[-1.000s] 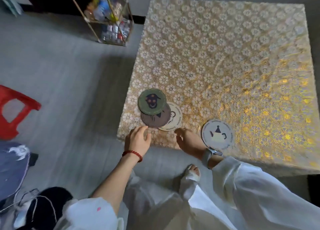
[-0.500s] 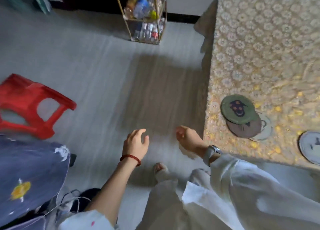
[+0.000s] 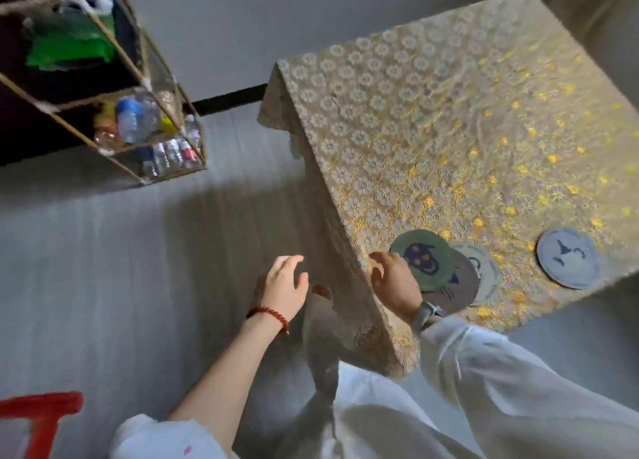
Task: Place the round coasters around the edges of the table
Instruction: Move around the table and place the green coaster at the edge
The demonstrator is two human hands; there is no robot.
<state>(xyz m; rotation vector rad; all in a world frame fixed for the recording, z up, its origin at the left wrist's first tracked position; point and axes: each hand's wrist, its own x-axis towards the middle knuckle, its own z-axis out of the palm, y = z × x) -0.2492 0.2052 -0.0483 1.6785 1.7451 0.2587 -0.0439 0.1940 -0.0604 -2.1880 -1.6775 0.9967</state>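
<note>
Three stacked coasters (image 3: 449,268) beside right hand (image 3: 394,282), left hand (image 3: 281,287) apart

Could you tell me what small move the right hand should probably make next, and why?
Probably close the right hand on the green coaster and lift it off the pile. It lies on top of the brown coaster and a pale one, bunched near the table corner, with only the blue-grey coaster set apart. The right fingers are already at its rim; the left hand is open, off the table.
</note>
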